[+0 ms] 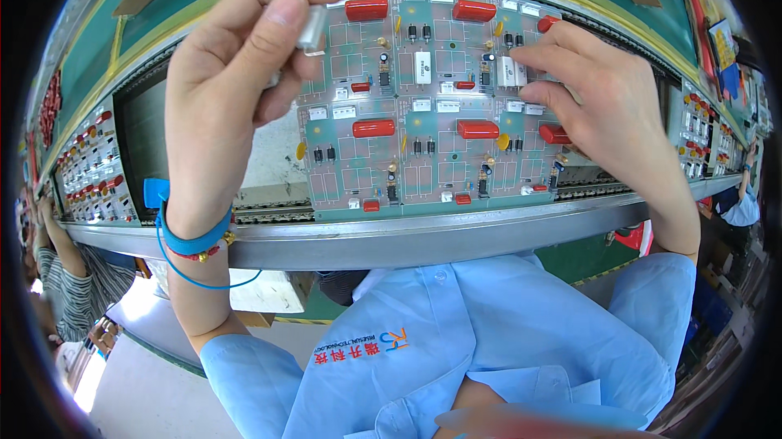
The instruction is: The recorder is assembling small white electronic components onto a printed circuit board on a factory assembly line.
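Observation:
A panel of joined green circuit boards (350, 207) lies across the conveyor in front of me. My left hand (236, 64) is raised over the panel's left end, pinching a white box-shaped component (311, 28) between thumb and forefinger. Its other fingers curl inward, and a bit of something pale shows beneath them. My right hand (599, 85) reaches over the upper right boards, thumb and fingertips closed at the sides of a white box-shaped component (511, 72) on the board. A similar white block (423, 68) stands on the board to the left.
Red capacitors (478, 129), white connectors and small black parts stand on the boards. A metal rail (440, 231) runs along the near side. More populated boards (96, 166) sit farther left and right on the line. A co-worker's striped sleeve (90, 288) shows at left.

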Tool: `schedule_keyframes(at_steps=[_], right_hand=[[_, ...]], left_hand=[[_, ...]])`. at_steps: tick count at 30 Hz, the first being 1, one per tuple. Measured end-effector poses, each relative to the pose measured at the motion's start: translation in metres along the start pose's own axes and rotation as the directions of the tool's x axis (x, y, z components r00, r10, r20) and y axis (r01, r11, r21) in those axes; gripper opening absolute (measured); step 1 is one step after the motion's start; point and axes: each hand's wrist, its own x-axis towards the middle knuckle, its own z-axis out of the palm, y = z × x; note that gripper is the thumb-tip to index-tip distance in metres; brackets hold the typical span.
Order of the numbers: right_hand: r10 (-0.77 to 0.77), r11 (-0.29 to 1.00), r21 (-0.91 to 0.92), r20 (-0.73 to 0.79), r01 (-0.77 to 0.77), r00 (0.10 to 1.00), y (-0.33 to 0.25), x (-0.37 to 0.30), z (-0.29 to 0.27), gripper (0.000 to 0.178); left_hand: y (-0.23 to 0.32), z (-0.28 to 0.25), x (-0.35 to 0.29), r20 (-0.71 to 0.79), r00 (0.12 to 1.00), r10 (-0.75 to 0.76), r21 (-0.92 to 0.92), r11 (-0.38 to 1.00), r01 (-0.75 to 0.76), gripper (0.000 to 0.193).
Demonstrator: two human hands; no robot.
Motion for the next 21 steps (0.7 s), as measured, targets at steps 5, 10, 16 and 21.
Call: schedule_keyframes(at_steps=[5, 10, 16, 21], right_hand=[[0.039, 0.999, -0.033, -0.138, -0.043, 0.990, 0.047, 0.030, -0.013, 0.024], [-0.016, 0.936, -0.337, -0.333, -0.103, 0.943, 0.037, 0.072, 0.014, 0.030], [-0.028, 0.958, -0.273, -0.381, -0.083, 0.924, 0.035, 0.075, 0.018, 0.026], [-0.116, 0.969, -0.247, -0.387, 0.018, 0.915, 0.046, 0.083, 0.023, 0.024]], left_hand=[[0.006, 0.015, -0.009, 0.111, 0.993, -0.042, 0.061, 0.998, 0.035, 0.041], [0.003, 0.033, -0.006, 0.066, 0.998, 0.007, 0.249, 0.968, -0.023, 0.031], [-0.009, 0.045, -0.001, 0.152, 0.924, 0.351, 0.747, 0.572, -0.340, 0.027], [-0.002, 0.052, -0.004, 0.153, 0.940, 0.306, 0.823, 0.487, -0.292, 0.028]])
